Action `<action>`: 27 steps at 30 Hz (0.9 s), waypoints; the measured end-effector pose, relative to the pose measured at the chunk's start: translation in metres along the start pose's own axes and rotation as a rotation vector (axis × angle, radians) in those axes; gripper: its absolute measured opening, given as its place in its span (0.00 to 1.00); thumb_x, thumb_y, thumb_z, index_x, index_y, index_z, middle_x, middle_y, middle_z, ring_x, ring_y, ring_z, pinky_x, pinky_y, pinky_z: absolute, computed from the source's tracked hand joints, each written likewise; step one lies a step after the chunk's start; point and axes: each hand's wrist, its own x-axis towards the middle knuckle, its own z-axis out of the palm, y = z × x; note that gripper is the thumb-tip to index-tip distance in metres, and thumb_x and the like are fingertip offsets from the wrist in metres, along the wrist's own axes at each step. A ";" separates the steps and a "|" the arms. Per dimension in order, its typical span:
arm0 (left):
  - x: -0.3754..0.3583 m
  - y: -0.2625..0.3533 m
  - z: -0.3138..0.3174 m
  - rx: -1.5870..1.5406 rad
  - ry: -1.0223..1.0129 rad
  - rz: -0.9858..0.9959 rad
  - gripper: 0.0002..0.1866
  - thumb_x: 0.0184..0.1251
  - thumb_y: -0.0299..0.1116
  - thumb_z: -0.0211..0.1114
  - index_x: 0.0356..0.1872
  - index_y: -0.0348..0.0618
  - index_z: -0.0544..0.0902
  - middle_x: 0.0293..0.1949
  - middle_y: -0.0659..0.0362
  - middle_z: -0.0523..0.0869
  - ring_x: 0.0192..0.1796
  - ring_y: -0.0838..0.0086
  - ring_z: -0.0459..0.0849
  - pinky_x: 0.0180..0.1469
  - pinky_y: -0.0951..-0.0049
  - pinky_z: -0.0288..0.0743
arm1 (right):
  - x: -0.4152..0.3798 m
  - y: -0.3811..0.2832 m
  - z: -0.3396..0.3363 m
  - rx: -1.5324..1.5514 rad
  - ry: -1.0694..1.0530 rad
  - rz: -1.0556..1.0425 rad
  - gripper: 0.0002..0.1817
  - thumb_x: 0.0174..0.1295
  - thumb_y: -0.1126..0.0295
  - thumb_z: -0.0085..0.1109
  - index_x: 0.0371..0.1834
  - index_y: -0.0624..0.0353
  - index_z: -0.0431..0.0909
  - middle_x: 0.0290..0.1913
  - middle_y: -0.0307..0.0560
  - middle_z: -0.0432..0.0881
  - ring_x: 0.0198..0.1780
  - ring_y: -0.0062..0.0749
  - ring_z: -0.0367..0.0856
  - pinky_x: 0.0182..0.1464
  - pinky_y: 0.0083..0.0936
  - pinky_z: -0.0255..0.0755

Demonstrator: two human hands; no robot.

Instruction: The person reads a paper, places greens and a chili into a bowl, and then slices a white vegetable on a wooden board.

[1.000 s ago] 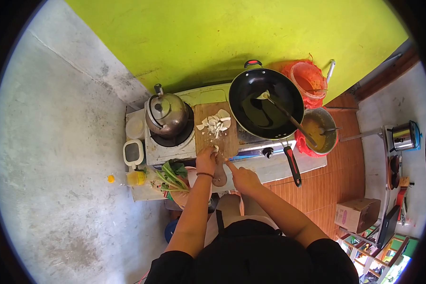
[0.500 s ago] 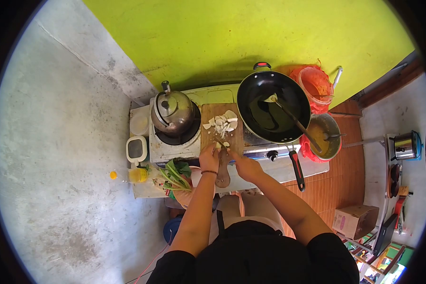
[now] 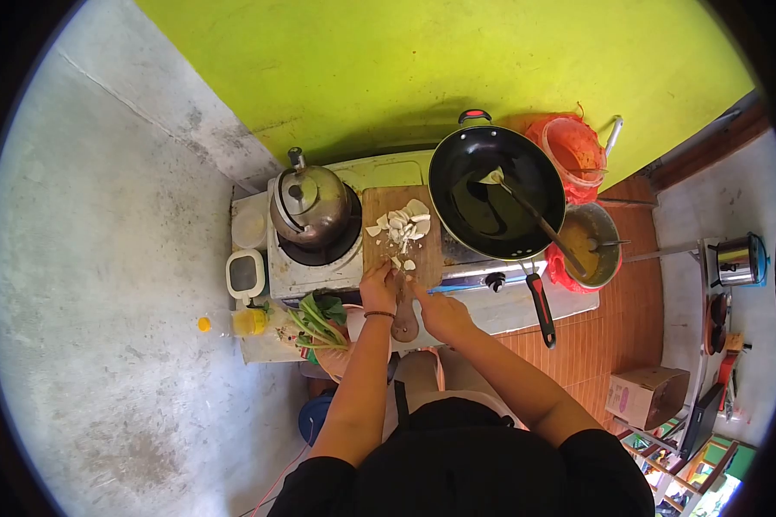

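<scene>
A wooden cutting board (image 3: 379, 207) lies between the kettle and the wok, with its handle toward me. White slices (image 3: 408, 222) are heaped on its upper half, and small pale pieces (image 3: 409, 264) lie near my fingers. My left hand (image 3: 378, 289) is closed at the board's lower left, its fingertips by the pale pieces; what they press on is too small to make out. My right hand (image 3: 444, 315) is closed around a knife, whose handle is mostly hidden in the fist and whose blade (image 3: 402, 277) points toward the left fingertips.
A metal kettle (image 3: 323, 211) sits on the left burner. A black wok (image 3: 466, 207) holds a spatula (image 3: 530, 211). Right of it are a red-wrapped bucket (image 3: 573, 146) and a metal pot (image 3: 608, 228). Leafy greens (image 3: 315, 323) and a bottle (image 3: 250, 322) are at lower left.
My right hand has shifted slightly left and down with the knife. My left hand stays near the board's lower edge. The view has moved slightly.
</scene>
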 end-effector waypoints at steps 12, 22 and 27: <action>-0.001 0.005 -0.002 -0.043 0.009 -0.058 0.13 0.60 0.20 0.63 0.46 0.36 0.86 0.43 0.46 0.87 0.47 0.55 0.85 0.53 0.65 0.78 | 0.030 0.016 0.016 -0.117 -0.021 -0.013 0.37 0.63 0.71 0.48 0.77 0.37 0.51 0.38 0.62 0.82 0.40 0.58 0.84 0.41 0.50 0.78; 0.000 -0.006 0.001 -0.129 0.065 -0.161 0.10 0.59 0.20 0.65 0.42 0.35 0.87 0.40 0.49 0.89 0.41 0.65 0.89 0.45 0.72 0.80 | 0.009 0.016 0.004 0.122 0.055 -0.060 0.30 0.67 0.70 0.50 0.73 0.44 0.56 0.41 0.62 0.81 0.42 0.59 0.82 0.45 0.49 0.76; -0.001 0.000 -0.003 -0.076 0.067 -0.071 0.11 0.56 0.17 0.63 0.41 0.34 0.86 0.41 0.48 0.88 0.42 0.60 0.89 0.46 0.70 0.80 | 0.000 0.010 0.002 0.022 0.015 -0.058 0.35 0.66 0.70 0.48 0.76 0.41 0.51 0.44 0.61 0.81 0.41 0.59 0.83 0.43 0.50 0.77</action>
